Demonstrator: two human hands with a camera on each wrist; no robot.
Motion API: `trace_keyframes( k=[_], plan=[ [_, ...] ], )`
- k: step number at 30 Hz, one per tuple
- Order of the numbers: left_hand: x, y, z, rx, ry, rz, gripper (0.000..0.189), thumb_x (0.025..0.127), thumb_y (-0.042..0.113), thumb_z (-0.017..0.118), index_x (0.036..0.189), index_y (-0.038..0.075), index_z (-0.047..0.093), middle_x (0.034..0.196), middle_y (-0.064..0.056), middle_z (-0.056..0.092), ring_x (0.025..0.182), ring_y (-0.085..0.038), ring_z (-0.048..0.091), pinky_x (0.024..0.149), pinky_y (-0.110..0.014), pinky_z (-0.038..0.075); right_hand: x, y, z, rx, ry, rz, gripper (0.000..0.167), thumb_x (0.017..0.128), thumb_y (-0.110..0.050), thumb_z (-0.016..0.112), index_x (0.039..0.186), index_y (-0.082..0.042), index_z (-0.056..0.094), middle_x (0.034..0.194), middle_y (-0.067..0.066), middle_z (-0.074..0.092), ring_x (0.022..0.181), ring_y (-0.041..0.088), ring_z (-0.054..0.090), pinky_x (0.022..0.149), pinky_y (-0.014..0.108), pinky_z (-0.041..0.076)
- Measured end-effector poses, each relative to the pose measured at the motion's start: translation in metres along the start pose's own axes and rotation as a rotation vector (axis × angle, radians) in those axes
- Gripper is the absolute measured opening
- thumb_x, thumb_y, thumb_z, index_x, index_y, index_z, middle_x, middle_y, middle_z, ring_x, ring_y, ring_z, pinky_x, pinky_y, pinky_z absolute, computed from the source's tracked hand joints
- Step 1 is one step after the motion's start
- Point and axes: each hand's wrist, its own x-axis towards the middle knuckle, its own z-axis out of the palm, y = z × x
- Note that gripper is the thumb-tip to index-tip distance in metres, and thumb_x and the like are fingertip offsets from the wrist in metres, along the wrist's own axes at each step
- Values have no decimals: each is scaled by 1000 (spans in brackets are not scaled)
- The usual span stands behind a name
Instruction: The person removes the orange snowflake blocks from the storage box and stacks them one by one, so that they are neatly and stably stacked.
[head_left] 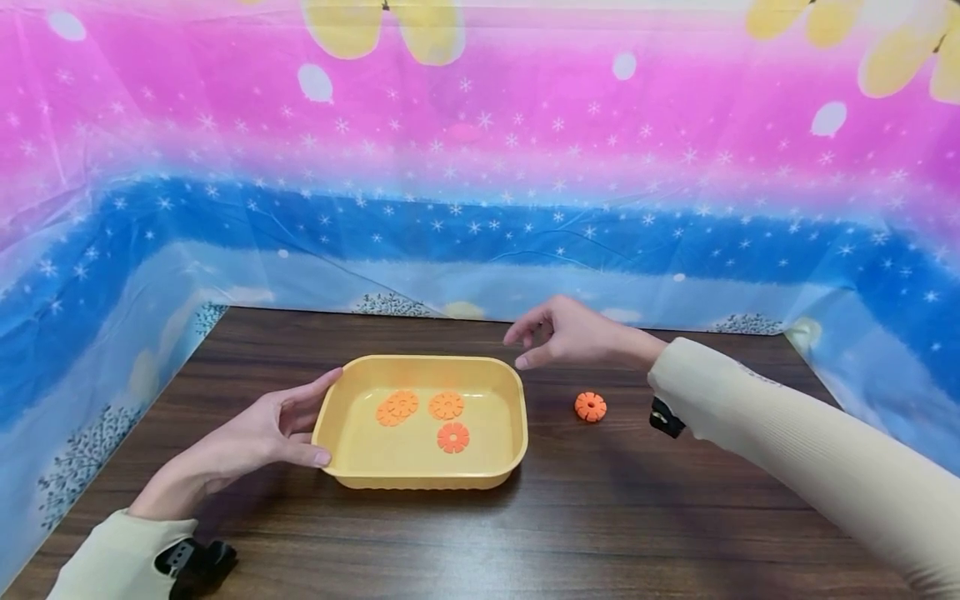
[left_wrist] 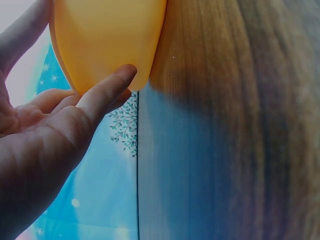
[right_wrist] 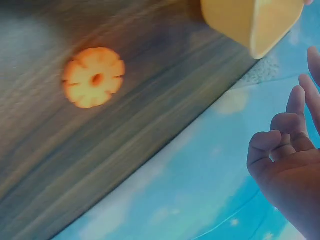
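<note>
My left hand (head_left: 258, 429) holds the yellow plastic tray (head_left: 420, 481) by its left end, thumb at the front corner and fingers along the far side. The left wrist view shows that hand against the tray's outer wall (left_wrist: 107, 40). Several orange, flower-like slotted discs (head_left: 453, 437) lie flat inside, some overlapping. My right hand (head_left: 573, 333) hovers past the tray's back right corner, fingers loosely bent and holding nothing. An orange slotted disc (head_left: 590, 407) with a centre hole lies on the table right of the tray; the right wrist view shows this disc (right_wrist: 94, 78) apart from the hand.
The dark wood-grain table (head_left: 600, 517) extends around the tray. A pink and blue patterned cloth (head_left: 480, 217) hangs behind the table's back edge and along both sides. Each wrist carries a black device (head_left: 666, 418).
</note>
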Motion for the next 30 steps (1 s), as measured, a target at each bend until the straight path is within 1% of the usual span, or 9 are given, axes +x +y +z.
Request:
trace_keyframes(
  k=[8,12,17,21,24,28,30],
  plan=[
    [0,0,0,-11,0,-3,108,89,-6,80,170,8,8,172,-25,14,147,-41,39,100,-39,55,29,-18,9,-2,-51,-52,33,89,-14,85,121,-8,78,90,3,67,68,16,51,60,26,41],
    [0,0,1,-12,-1,-5,109,89,-5,80,170,8,9,172,-25,14,147,-42,39,100,-40,56,40,-26,16,2,-84,-77,33,89,-12,84,121,-7,78,89,3,66,69,14,51,62,26,41],
    [0,0,0,-8,1,-7,109,89,-5,80,170,8,9,172,-25,14,147,-44,38,100,-40,56,54,-34,25,32,-124,-96,33,90,-9,83,122,-5,77,86,3,62,69,14,48,65,26,40],
    [0,0,1,-16,-5,-5,109,89,-6,79,170,8,7,172,-26,13,146,-45,38,99,-41,56,64,-42,31,39,-132,-117,34,90,-8,84,123,-5,77,86,4,62,71,14,49,66,25,40],
    [0,0,1,-19,-8,-5,109,90,-6,79,170,8,7,172,-27,13,146,-44,39,99,-41,56,72,-46,36,46,-143,-135,36,90,-7,84,124,-3,76,86,4,61,73,14,51,68,24,43],
    [0,0,1,-15,-7,-5,109,90,-6,79,170,8,6,172,-27,13,146,-43,40,99,-40,56,82,-49,44,64,-175,-148,38,91,-5,82,127,2,74,84,4,59,71,13,51,68,23,43],
    [0,0,1,-14,-6,-7,109,90,-6,79,170,8,7,172,-27,13,146,-44,39,99,-40,56,86,-51,48,56,-188,-150,39,91,-7,83,128,2,73,84,3,59,69,12,50,67,23,43]
  ],
)
